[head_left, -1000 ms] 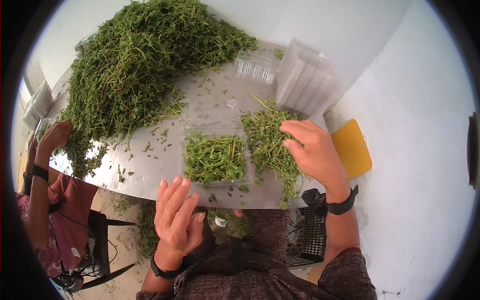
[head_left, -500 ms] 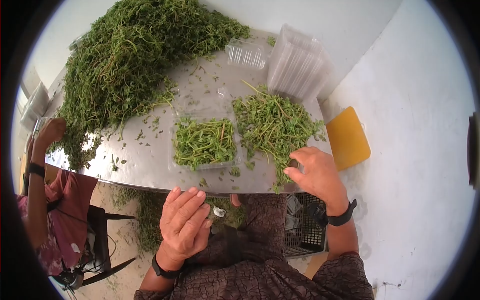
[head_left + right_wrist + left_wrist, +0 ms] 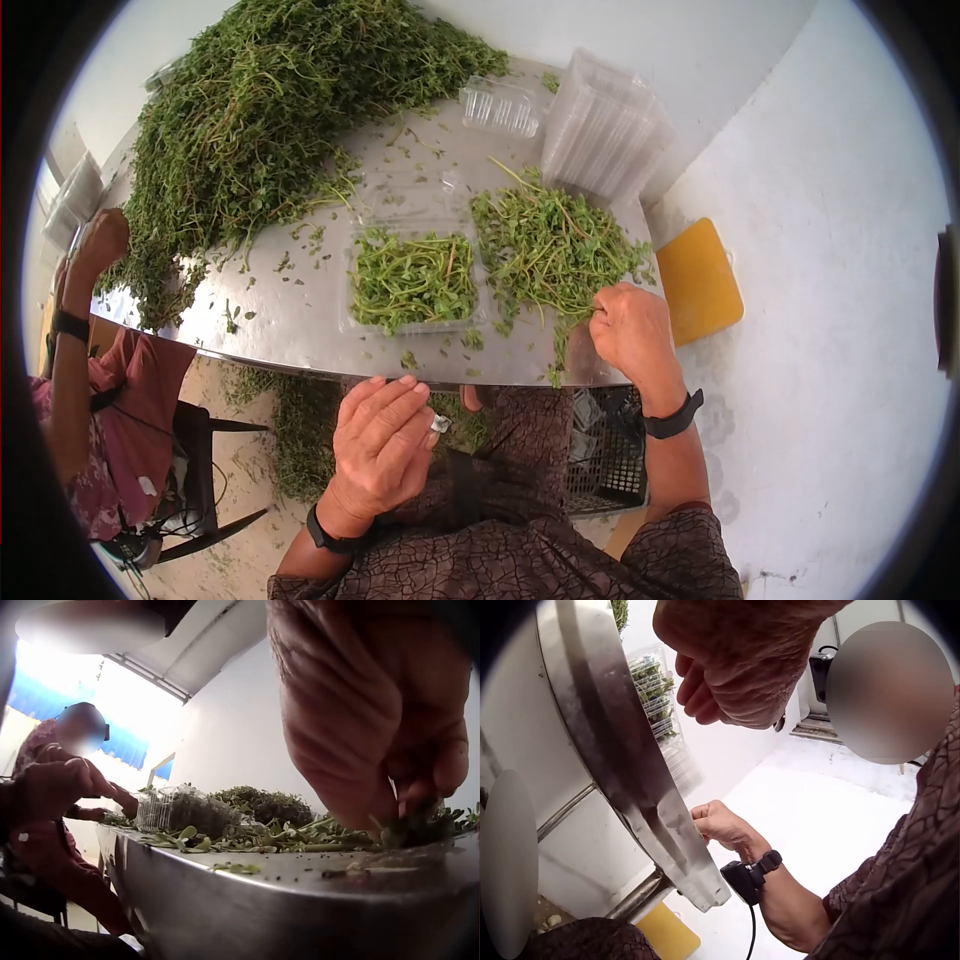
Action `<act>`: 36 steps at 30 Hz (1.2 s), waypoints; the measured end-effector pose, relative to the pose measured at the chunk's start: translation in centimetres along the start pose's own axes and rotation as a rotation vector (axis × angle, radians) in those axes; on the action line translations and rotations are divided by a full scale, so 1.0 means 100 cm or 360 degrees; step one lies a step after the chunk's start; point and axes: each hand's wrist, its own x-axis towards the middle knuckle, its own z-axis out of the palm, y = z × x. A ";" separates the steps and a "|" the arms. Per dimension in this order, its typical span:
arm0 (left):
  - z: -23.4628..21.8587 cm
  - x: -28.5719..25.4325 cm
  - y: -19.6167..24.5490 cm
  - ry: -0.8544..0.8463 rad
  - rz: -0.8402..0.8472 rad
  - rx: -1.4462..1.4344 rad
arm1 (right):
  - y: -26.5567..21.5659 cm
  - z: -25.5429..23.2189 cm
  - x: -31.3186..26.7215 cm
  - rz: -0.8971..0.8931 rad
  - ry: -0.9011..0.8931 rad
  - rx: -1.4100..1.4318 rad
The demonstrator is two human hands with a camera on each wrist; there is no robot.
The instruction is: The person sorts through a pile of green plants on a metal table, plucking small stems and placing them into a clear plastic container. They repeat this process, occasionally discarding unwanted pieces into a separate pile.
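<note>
My right hand (image 3: 633, 328) is at the near right edge of a small heap of leafy green stems (image 3: 560, 245), its fingers curled. In the right wrist view its fingertips pinch a few leafy stems (image 3: 420, 827) low over the metal tabletop. My left hand (image 3: 385, 440) hovers at the table's front edge, fingers extended and loosely together, holding nothing. In front of it stands a clear plastic clamshell box (image 3: 478, 318) filled with the same greens, its lid folded back.
A big mound of greens (image 3: 260, 120) covers the back left of the metal table (image 3: 290, 335). At the back right stand a stack of clear boxes (image 3: 605, 130) and a single box (image 3: 500, 107). A yellow board (image 3: 700, 280) lies beyond the right edge. Another person's hand (image 3: 103, 243) is at left.
My right hand moved from over the small heap to its near right edge, and its fingers closed in. My left hand shifted slightly right and down. The filled box stayed put.
</note>
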 end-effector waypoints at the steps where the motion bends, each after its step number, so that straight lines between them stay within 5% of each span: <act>1: 0.000 0.000 0.000 0.0005 -0.0002 0.0003 | 0.002 0.003 0.001 -0.0031 0.0069 0.0074; 5: 0.001 -0.001 -0.001 0.0007 -0.0020 -0.0013 | 0.009 -0.002 0.004 -0.0028 0.0355 0.0314; 12: 0.003 0.006 -0.002 -0.0012 -0.0002 -0.0093 | 0.010 -0.026 0.010 0.0441 0.0242 0.0713; 17: 0.005 0.015 0.000 0.0007 -0.0011 -0.0169 | 0.001 -0.040 0.021 0.0456 0.0583 0.1501; 24: 0.009 0.022 0.004 0.0013 0.0000 -0.0287 | -0.007 -0.056 0.032 0.0562 0.0600 0.1494; 28: 0.012 0.030 0.005 -0.0006 -0.0047 -0.0422 | -0.008 -0.061 0.023 0.0687 0.0591 0.1899; 34: 0.021 0.043 0.012 -0.0052 -0.0388 -0.0979 | -0.034 -0.050 0.005 0.0799 0.0600 0.2164; 36: 0.021 0.053 0.018 -0.0277 -0.0850 -0.1362 | -0.050 -0.050 -0.002 0.0800 0.0675 0.2214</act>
